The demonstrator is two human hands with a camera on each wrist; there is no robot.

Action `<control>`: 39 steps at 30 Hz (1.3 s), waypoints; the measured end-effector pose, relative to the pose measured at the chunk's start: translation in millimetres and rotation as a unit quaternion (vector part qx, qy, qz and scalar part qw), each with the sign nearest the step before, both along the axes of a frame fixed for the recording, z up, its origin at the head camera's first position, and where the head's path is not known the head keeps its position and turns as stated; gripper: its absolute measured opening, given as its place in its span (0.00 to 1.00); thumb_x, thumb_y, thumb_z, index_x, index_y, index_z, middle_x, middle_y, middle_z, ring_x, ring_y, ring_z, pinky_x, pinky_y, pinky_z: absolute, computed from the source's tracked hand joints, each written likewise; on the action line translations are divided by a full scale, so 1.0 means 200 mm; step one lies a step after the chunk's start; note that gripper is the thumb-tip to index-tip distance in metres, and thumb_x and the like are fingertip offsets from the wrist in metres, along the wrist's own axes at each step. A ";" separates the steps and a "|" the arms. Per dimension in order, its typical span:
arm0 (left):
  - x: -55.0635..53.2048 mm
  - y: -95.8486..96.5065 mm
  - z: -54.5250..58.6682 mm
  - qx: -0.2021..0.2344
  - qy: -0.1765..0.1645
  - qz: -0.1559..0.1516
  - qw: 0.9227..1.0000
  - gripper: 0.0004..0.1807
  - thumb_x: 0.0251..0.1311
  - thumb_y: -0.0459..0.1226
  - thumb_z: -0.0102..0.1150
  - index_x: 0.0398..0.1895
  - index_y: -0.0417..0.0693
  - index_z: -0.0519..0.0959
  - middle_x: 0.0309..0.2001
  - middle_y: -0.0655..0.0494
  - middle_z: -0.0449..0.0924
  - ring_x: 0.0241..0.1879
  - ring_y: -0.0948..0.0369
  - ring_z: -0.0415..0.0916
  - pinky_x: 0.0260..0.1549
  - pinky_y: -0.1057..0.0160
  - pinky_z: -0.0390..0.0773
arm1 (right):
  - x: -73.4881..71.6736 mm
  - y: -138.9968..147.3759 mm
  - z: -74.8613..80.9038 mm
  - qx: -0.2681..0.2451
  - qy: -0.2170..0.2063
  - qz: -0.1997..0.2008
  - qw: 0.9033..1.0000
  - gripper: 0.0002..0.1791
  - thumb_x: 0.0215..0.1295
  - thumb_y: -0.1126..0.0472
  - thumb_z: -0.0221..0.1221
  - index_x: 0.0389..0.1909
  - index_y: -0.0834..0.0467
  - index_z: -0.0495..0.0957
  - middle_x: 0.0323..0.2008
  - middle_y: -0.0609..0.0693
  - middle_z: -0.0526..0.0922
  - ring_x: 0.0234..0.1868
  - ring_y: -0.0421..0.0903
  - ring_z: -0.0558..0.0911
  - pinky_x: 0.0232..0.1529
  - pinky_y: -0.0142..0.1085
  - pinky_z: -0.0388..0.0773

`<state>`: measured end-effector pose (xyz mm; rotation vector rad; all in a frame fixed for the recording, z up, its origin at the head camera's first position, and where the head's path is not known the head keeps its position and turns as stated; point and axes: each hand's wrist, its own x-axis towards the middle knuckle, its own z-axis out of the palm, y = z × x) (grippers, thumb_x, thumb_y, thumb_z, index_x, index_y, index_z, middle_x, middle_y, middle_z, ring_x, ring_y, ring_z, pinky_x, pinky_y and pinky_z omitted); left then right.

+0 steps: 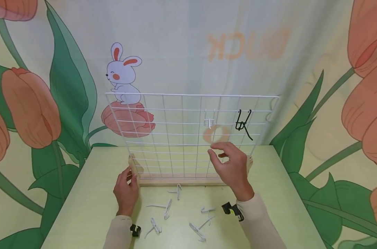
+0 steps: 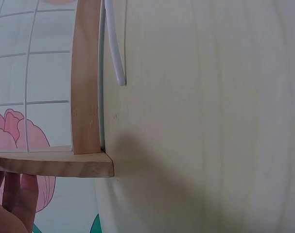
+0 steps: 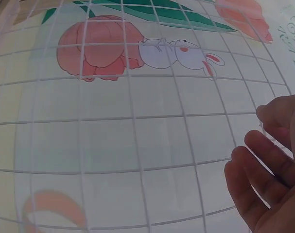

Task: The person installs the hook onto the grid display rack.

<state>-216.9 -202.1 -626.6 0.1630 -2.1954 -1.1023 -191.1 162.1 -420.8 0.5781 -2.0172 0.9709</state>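
A white wire grid panel [image 1: 172, 138] stands upright in a wooden base [image 1: 179, 181]. My left hand [image 1: 126, 190] holds the wooden side piece [image 2: 60, 165] at the base's left end, thumb on one face and fingers [image 2: 28, 194] on the other. In front of the grid's right half is my right hand [image 1: 230, 166], its fingers [image 3: 254, 179] loosely bent and nothing between them. Above it, a white hook [image 1: 209, 121] and a black hook [image 1: 242, 125] hang on the grid wires.
Several white hooks lie on the table in front of the base, among them one close to it [image 1: 178, 192] and one nearer the front [image 1: 197, 231]. The pale green table [image 1: 288, 207] extends on both sides. Behind stands a printed curtain [image 1: 176, 45] with tulips and a rabbit.
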 end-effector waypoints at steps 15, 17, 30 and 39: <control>0.00 0.00 0.00 0.010 -0.013 0.003 1.000 0.21 0.71 0.33 0.67 0.65 0.44 0.80 0.51 0.40 0.84 0.49 0.42 0.89 0.43 0.44 0.90 | 0.13 0.07 -0.36 0.063 -0.141 0.040 0.987 0.10 0.62 0.65 0.74 0.43 0.56 0.88 0.42 0.47 0.91 0.43 0.46 0.89 0.35 0.44 0.90; 0.00 0.00 0.00 0.012 -0.017 0.002 1.000 0.21 0.71 0.33 0.66 0.65 0.44 0.80 0.51 0.41 0.84 0.49 0.43 0.89 0.43 0.44 0.90 | 0.15 0.08 -0.42 0.076 -0.162 0.049 0.983 0.11 0.63 0.65 0.74 0.45 0.55 0.88 0.43 0.48 0.90 0.43 0.47 0.90 0.36 0.44 0.91; 0.00 0.01 0.02 0.013 -0.018 0.005 1.000 0.21 0.71 0.33 0.66 0.65 0.44 0.80 0.51 0.40 0.84 0.50 0.42 0.89 0.44 0.45 0.89 | 0.25 0.19 -0.79 0.147 -0.299 0.076 0.940 0.16 0.64 0.68 0.71 0.52 0.53 0.86 0.46 0.46 0.89 0.46 0.47 0.87 0.38 0.37 0.88; 0.00 0.00 0.01 0.017 -0.017 0.003 1.000 0.20 0.71 0.33 0.66 0.64 0.43 0.80 0.51 0.40 0.84 0.49 0.41 0.89 0.44 0.44 0.89 | 0.28 0.20 -0.93 0.177 -0.326 0.050 0.927 0.16 0.62 0.72 0.68 0.49 0.53 0.89 0.45 0.43 0.89 0.47 0.45 0.87 0.45 0.38 0.86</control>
